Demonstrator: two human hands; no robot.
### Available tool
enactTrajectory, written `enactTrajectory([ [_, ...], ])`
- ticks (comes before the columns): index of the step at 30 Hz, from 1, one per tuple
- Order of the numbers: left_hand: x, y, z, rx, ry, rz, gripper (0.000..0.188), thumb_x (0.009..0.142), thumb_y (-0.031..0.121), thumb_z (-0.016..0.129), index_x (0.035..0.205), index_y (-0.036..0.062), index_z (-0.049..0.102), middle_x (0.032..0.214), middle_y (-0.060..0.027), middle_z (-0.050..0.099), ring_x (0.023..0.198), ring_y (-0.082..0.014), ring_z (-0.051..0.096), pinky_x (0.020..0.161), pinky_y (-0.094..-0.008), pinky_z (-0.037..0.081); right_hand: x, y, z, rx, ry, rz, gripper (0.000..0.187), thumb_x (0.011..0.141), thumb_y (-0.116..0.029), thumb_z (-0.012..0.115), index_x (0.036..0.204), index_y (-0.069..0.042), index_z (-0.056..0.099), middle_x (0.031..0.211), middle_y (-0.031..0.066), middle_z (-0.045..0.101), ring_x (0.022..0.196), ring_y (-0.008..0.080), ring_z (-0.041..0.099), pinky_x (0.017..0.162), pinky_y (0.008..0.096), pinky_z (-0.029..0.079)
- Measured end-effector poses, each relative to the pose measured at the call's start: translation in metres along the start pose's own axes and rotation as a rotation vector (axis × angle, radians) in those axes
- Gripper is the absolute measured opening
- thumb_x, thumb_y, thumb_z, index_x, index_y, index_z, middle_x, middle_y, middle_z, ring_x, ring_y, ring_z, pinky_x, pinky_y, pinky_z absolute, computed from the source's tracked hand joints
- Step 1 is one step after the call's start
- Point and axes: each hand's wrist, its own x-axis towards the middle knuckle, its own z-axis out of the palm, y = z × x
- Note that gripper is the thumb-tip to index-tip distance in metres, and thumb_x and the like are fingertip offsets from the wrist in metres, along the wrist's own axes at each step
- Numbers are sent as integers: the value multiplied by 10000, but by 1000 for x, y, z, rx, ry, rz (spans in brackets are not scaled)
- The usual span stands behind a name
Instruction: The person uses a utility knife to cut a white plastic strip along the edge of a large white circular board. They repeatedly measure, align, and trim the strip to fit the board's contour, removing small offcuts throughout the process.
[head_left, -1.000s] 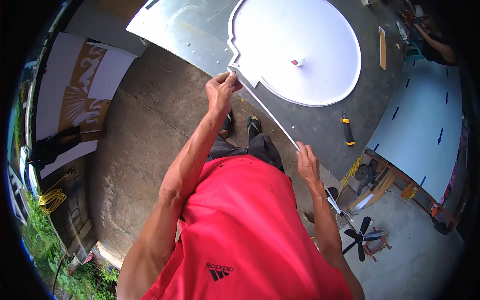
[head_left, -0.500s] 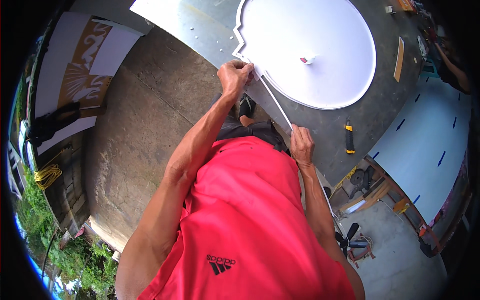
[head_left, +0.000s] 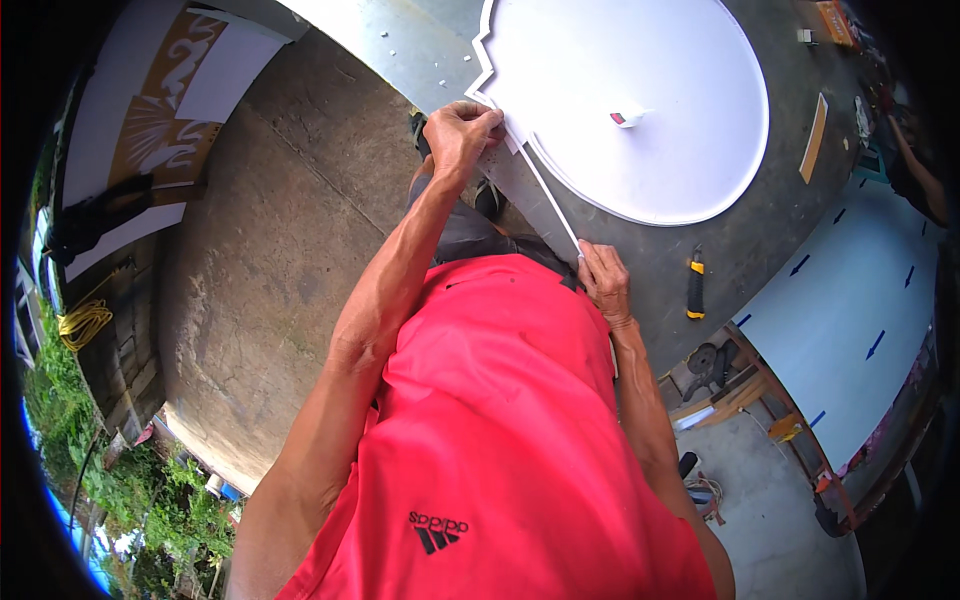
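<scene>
A narrow white strip (head_left: 550, 192) stretches slantwise between my two hands. My left hand (head_left: 462, 138) pinches its far end at the stepped edge of a large round white panel (head_left: 660, 150). My right hand (head_left: 605, 280) grips the strip nearer to my body, by the table edge. A raised white rim runs along the panel's curved border and its zigzag side. On the panel's face stands a small white bottle or tube (head_left: 627, 121) with a red mark; its exact kind is unclear.
A yellow and black utility knife (head_left: 696, 286) lies on the grey table (head_left: 650, 270) right of my right hand. Farther right are a thin brown strip (head_left: 814, 138) and a light blue sheet (head_left: 850, 310). Small white scraps (head_left: 440, 83) dot the table's far left. Cut-out panels (head_left: 165, 110) stand at left.
My view has shifted slightly, so the panel and knife sit a little differently in it. Both hands keep their hold on the strip, the left still at the panel's stepped edge.
</scene>
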Motion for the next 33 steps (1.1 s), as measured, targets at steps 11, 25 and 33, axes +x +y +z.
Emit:
enactTrajectory([
  [11,14,-6,-7,-84,-74,-40,176,832,33,786,914,-104,710,813,-177,734,703,-217,748,632,-304,648,57,-29,-2,168,87,163,278,876,-23,681,1153,-2,679,1023,147,649,949,340,653,825,428,535],
  [25,14,-5,-8,-124,-77,-62,240,810,17,806,968,-124,693,834,-199,739,716,-235,759,606,-288,642,151,-49,58,95,168,123,235,840,-19,711,1073,9,719,920,156,656,882,342,651,772,443,532],
  [33,14,-3,-9,-63,-71,-37,232,807,31,813,954,-115,710,822,-191,741,711,-226,758,613,-290,642,151,-49,65,91,214,116,238,823,17,700,1059,1,721,894,141,649,866,332,652,749,439,531],
])
